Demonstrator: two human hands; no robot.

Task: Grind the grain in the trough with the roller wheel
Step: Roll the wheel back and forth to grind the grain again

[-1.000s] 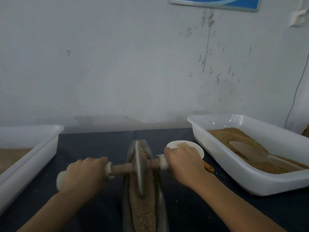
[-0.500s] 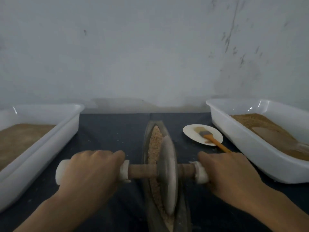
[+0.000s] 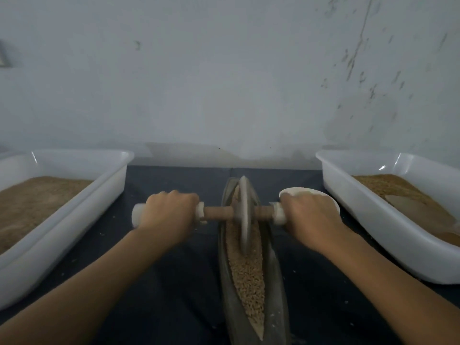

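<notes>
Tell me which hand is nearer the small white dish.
Right. The right hand grips the roller's right handle directly in front of the small white dish, overlapping it; the left hand holds the opposite handle, across the trough.

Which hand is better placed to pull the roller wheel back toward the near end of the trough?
Neither alone: the left hand and right hand each grip one end of the axle, on either side of the roller wheel, so both should pull together along the trough.

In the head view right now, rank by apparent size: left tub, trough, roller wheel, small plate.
1. Left tub, though cropped by the frame edge.
2. Trough, running toward the camera, which enlarges it.
3. Roller wheel.
4. Small plate, mostly hidden behind the right hand, so unsure.
</notes>
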